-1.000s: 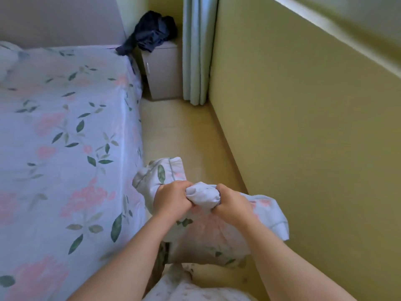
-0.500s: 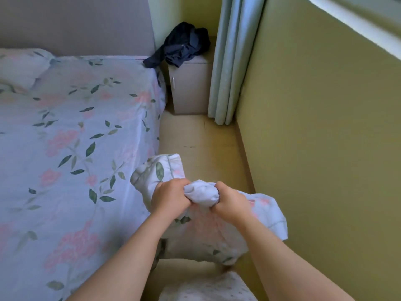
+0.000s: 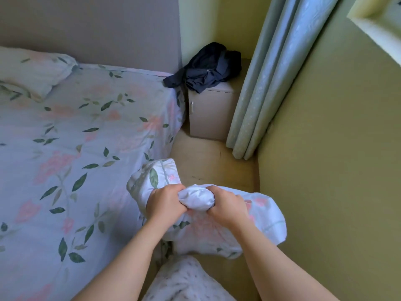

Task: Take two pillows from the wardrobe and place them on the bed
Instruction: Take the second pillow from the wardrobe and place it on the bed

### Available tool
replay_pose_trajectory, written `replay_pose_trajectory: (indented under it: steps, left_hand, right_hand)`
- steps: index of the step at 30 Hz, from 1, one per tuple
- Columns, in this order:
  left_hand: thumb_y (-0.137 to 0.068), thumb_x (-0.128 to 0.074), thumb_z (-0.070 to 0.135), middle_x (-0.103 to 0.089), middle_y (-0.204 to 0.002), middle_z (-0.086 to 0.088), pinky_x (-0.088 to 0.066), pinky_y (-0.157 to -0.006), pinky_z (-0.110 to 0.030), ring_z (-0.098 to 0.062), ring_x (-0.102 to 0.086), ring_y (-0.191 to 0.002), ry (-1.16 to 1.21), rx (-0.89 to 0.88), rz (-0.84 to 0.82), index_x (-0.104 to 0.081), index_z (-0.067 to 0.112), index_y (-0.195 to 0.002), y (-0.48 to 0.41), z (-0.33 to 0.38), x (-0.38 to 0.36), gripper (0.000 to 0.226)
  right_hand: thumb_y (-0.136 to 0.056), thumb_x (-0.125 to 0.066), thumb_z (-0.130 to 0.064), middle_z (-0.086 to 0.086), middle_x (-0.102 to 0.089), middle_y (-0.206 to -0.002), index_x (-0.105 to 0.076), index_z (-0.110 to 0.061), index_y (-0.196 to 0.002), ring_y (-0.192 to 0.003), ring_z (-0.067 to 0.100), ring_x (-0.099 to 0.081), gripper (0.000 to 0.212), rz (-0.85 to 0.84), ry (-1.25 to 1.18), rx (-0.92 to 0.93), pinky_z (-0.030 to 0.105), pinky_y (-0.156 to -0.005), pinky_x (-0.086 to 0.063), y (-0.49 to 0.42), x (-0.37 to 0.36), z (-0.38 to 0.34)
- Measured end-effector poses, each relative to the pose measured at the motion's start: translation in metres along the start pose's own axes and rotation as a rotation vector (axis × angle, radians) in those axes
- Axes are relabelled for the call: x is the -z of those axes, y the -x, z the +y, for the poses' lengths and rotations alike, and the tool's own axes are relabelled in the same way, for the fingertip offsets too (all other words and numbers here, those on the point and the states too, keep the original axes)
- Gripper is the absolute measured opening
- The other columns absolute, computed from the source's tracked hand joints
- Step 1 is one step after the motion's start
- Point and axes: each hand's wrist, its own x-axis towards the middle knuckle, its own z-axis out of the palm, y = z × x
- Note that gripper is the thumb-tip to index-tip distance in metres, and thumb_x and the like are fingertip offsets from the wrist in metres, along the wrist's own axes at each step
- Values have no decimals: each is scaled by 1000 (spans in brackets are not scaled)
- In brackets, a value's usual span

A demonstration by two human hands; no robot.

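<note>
A bedside cabinet (image 3: pixel 209 115) stands in the far corner between the bed (image 3: pixel 91 153) and the curtain (image 3: pixel 267 83); its door is closed, so what it holds cannot be told. A crumpled dark garment (image 3: pixel 207 67) lies on its top, one end trailing onto the far right corner of the mattress.

Both hands are closed tight on one floral pillow (image 3: pixel 208 227), held over the strip of floor (image 3: pixel 208 161) between the bed's right edge and the green wall (image 3: pixel 336 170). The left hand (image 3: pixel 166 206) and the right hand (image 3: pixel 227 206) sit side by side, knuckles up, fingers curled fully in, squeezing a bunched white fold of the pillow's upper edge between them. The pillow's left corner sticks up and overlaps the bed's edge; its right corner hangs out toward the wall.

A second pillow (image 3: pixel 32 71), in the same leaf-and-flower print as the sheet, lies at the far left of the bed against the grey headboard (image 3: pixel 91 29). At the near edge of the view, below the forearms, is a rounded piece of speckled light fabric (image 3: pixel 186 281); what it is cannot be told.
</note>
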Motion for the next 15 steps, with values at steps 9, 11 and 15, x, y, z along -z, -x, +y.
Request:
replay_pose_trajectory:
  steps: [9, 11, 15]
  left_hand:
    - [-57, -49, 26, -71, -80, -11, -43, -67, -35, -38, -62, -77, -42, -108, 160, -68, 15, -79, -193, -18, 54, 31]
    - [-53, -54, 21, -70, -72, -11, -46, -64, -38, -38, -63, -68, -36, -141, 225, -69, 17, -77, -236, -21, 74, 28]
    - [-42, -64, 16, -65, -56, -6, -40, -55, -28, -30, -61, -50, -100, -226, 372, -70, 20, -73, -308, -15, 112, 32]
  right_hand:
    - [-80, -50, -15, 8, -69, -103, -61, -18, -94, -101, 32, -59, 18, 11, 22, 16, 28, -70, -30, -193, 62, -50]
    - [-81, -50, -14, 10, -69, -102, -60, -17, -88, -99, 33, -60, 13, 16, 12, 30, 27, -69, -31, -234, 84, -67]
    - [-80, -50, -14, 13, -69, -98, -62, -12, -90, -95, 36, -60, 16, 75, -4, 53, 29, -66, -36, -301, 123, -93]
